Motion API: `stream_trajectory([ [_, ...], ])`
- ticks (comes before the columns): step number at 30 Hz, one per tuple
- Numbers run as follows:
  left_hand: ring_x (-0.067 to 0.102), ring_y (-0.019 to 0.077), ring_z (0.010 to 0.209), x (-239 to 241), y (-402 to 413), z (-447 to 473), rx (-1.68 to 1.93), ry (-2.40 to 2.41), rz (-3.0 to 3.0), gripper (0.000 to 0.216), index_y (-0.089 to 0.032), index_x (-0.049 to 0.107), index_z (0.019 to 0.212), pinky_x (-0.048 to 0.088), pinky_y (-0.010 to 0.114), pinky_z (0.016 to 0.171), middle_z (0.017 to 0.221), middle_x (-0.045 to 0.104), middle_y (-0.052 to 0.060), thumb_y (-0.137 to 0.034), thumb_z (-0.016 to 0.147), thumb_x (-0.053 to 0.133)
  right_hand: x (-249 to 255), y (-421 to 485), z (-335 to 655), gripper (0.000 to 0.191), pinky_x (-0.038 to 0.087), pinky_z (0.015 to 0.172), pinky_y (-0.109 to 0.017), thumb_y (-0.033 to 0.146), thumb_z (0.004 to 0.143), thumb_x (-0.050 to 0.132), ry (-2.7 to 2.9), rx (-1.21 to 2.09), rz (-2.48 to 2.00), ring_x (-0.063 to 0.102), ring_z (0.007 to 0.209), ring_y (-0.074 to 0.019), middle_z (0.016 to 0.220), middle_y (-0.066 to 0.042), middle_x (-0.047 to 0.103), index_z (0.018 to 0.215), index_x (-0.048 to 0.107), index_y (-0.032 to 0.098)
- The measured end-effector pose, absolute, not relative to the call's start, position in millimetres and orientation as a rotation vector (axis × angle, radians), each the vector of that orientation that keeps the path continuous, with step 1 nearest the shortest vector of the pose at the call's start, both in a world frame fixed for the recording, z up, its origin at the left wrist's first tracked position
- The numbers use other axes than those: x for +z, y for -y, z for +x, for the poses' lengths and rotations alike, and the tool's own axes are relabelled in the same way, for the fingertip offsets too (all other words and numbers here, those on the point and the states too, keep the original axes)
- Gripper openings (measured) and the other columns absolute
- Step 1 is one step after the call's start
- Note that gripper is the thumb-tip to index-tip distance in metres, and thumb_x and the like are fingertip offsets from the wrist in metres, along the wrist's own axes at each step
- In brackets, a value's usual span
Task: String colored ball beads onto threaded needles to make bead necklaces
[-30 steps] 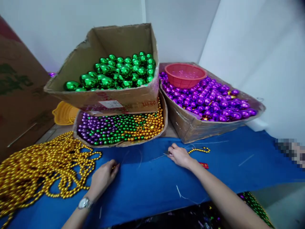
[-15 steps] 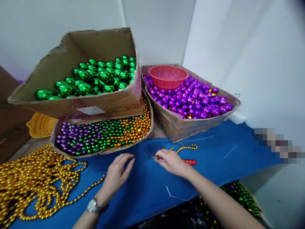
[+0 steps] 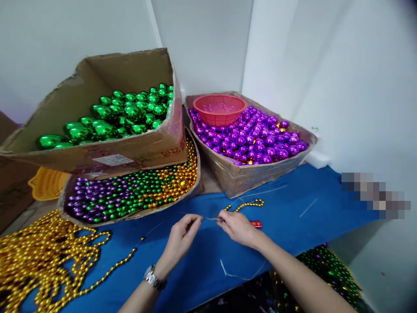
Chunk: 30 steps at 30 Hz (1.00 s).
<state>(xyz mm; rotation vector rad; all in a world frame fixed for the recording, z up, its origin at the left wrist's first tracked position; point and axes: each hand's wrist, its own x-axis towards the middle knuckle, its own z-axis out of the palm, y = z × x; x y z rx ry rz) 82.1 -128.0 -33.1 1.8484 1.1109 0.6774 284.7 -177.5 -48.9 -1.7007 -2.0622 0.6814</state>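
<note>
Over the middle of a blue cloth (image 3: 192,261), my left hand (image 3: 182,234), with a watch (image 3: 154,278) on its wrist, pinches the end of a thin clear thread (image 3: 209,218). Facing it closely, my right hand (image 3: 239,227) is closed around a small dark pointed thing (image 3: 218,218) that meets the thread; its kind is mostly hidden by the fingers. Beyond the right hand lie a short string of gold beads (image 3: 249,203) and a red tag (image 3: 256,224). A longer gold bead strand (image 3: 114,265) ends left of my left hand, its loose thread sticking out.
Cartons hold green balls (image 3: 104,111), purple balls (image 3: 260,134) and mixed beads (image 3: 130,195). A red basket (image 3: 220,115) sits on the purple balls. Gold bead strands (image 3: 35,256) are heaped left, near a yellow basket (image 3: 48,184). Thread scraps (image 3: 223,267) lie on the cloth.
My left hand has moved right, toward my right hand, and now pinches the thread. The view has shifted slightly, and the end of the long gold strand now shows.
</note>
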Motion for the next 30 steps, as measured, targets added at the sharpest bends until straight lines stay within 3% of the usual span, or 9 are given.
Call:
stream_trajectory([
  [2, 0.061, 0.0206, 0.09, -26, 126, 108, 0.793, -1.009, 1.626, 0.03, -0.018, 0.064, 0.099, 0.047, 0.029, 0.079, 0.098, 0.067, 0.007, -0.041, 0.086, 0.05, -20, 184, 288, 0.019, 0.046, 0.062, -0.022, 0.034, 0.097, 0.04, 1.957, 0.692, -1.597, 0.061, 0.067, -0.0107, 0.072, 0.003, 0.061, 0.094, 0.051, 0.019],
  [5, 0.06, 0.0194, 0.086, -9, 127, 154, 0.8, -0.654, 1.411, 0.034, -0.015, 0.063, 0.1, 0.047, 0.029, 0.076, 0.097, 0.066, 0.008, -0.043, 0.087, 0.048, 27, 193, 295, 0.024, 0.044, 0.056, -0.018, 0.04, 0.099, 0.031, 1.813, 0.703, -1.445, 0.057, 0.06, -0.0066, 0.071, 0.005, 0.056, 0.095, 0.045, 0.022],
  [8, 0.059, 0.0176, 0.076, 8, 131, 188, 0.66, -0.381, 1.344, 0.036, -0.012, 0.063, 0.092, 0.046, 0.029, 0.069, 0.083, 0.066, 0.008, -0.044, 0.087, 0.048, 64, 199, 312, 0.019, 0.042, 0.049, -0.019, 0.04, 0.095, 0.044, 1.47, 0.753, -1.15, 0.051, 0.051, -0.0065, 0.064, 0.006, 0.049, 0.09, 0.046, 0.021],
  [12, 0.057, 0.0134, 0.067, 20, 130, 198, 0.506, -0.377, 1.438, 0.029, -0.013, 0.061, 0.09, 0.044, 0.026, 0.065, 0.072, 0.061, 0.004, -0.04, 0.084, 0.056, 86, 214, 364, 0.012, 0.035, 0.043, -0.018, 0.035, 0.093, 0.05, 1.175, 0.628, -1.017, 0.043, 0.047, -0.0061, 0.06, 0.007, 0.043, 0.088, 0.048, 0.024],
  [15, 0.053, 0.0109, 0.062, 22, 125, 191, 0.419, -0.439, 1.531, 0.028, -0.013, 0.061, 0.089, 0.042, 0.022, 0.057, 0.07, 0.057, 0.002, -0.041, 0.083, 0.057, 84, 236, 412, 0.013, 0.031, 0.041, -0.019, 0.036, 0.089, 0.055, 1.112, 0.647, -1.11, 0.039, 0.046, -0.0065, 0.059, 0.007, 0.043, 0.086, 0.051, 0.024],
  [18, 0.051, 0.0104, 0.059, 23, 124, 183, 0.305, -0.461, 1.673, 0.028, -0.013, 0.061, 0.088, 0.04, 0.022, 0.053, 0.068, 0.057, 0.001, -0.041, 0.084, 0.055, 74, 261, 452, 0.02, 0.027, 0.04, -0.019, 0.041, 0.087, 0.056, 1.259, 0.94, -1.341, 0.036, 0.044, -0.0056, 0.062, 0.004, 0.053, 0.084, 0.052, 0.022],
  [24, 0.052, 0.0105, 0.061, 2, 147, 187, 0.17, -0.328, 2.099, 0.023, -0.016, 0.064, 0.081, 0.04, 0.022, 0.059, 0.07, 0.064, 0.001, -0.032, 0.087, 0.049, 30, 304, 487, 0.03, 0.038, 0.057, -0.021, 0.045, 0.087, 0.053, 1.76, 1.617, -1.738, 0.054, 0.064, -0.0106, 0.075, -0.003, 0.066, 0.082, 0.058, 0.017],
  [28, 0.054, 0.0113, 0.056, -27, 170, 209, 0.067, -0.337, 2.202, 0.021, -0.017, 0.065, 0.076, 0.038, 0.021, 0.054, 0.065, 0.066, 0.001, -0.028, 0.085, 0.049, -9, 333, 497, 0.033, 0.038, 0.052, -0.02, 0.047, 0.079, 0.06, 1.731, 1.75, -1.84, 0.054, 0.056, -0.0107, 0.065, -0.002, 0.065, 0.077, 0.065, 0.014],
  [30, 0.055, 0.0118, 0.054, -37, 180, 223, 0.047, -0.33, 2.206, 0.021, -0.018, 0.066, 0.075, 0.036, 0.021, 0.051, 0.063, 0.065, 0.001, -0.028, 0.083, 0.05, -21, 345, 503, 0.034, 0.041, 0.055, -0.021, 0.047, 0.077, 0.062, 1.717, 1.718, -1.894, 0.058, 0.062, -0.0127, 0.071, -0.003, 0.067, 0.085, 0.068, 0.014],
])
